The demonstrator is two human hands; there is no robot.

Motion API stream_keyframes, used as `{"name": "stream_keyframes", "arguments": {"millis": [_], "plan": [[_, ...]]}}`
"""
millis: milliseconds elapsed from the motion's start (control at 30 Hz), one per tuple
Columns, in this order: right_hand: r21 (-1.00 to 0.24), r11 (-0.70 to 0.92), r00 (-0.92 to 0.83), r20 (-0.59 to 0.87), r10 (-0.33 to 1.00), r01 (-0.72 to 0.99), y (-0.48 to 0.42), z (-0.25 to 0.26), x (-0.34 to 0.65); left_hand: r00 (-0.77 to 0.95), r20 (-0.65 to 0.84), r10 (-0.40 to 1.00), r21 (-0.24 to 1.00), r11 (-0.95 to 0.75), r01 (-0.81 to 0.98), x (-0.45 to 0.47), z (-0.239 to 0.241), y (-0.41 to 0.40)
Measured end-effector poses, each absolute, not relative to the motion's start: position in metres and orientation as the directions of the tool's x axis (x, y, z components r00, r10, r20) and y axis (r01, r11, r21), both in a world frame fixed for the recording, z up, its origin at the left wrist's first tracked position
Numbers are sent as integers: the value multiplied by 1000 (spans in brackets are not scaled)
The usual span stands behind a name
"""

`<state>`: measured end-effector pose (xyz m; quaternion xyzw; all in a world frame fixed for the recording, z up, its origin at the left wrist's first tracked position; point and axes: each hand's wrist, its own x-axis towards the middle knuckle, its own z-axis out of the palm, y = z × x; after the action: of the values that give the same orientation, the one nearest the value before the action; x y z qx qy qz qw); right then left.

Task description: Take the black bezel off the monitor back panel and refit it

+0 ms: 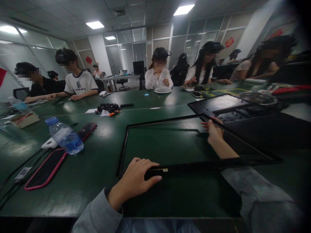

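Observation:
A thin black rectangular frame [189, 167], like a monitor bezel, is tilted over the green table in front of me. Through its opening the tabletop shows. My left hand [136, 176] is closed on the near rail by the left corner, fingers over the top and thumb along the near side. A small pale tag sits on that rail beside the thumb. My right hand [215, 132] reaches across the near rail and grips the frame at its far right corner, with some fingers partly hidden there.
On the green table [102, 191], a water bottle [65, 136] and a pink-edged phone [46, 170] lie left, among cables. Black parts [108, 108] lie further back. A glossy dark panel [218, 103] and a round glass dish [258, 98] are at right. Several people sit opposite.

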<state>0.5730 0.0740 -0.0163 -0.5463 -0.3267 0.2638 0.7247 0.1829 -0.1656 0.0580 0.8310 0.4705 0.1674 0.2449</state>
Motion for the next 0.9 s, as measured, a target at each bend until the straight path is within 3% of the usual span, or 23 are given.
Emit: {"name": "stream_keyframes", "arguments": {"millis": [267, 633, 900], "plan": [[-965, 261, 657, 181, 732, -25, 74, -15, 572, 496, 61, 866, 535, -448, 716, 188, 55, -164], [-954, 299, 659, 215, 721, -16, 77, -19, 573, 518, -82, 851, 756, -286, 589, 177, 63, -150], [-950, 311, 650, 219, 728, -28, 77, -20, 573, 570, -161, 806, 774, -256, 580, 181, 69, -141]]}}
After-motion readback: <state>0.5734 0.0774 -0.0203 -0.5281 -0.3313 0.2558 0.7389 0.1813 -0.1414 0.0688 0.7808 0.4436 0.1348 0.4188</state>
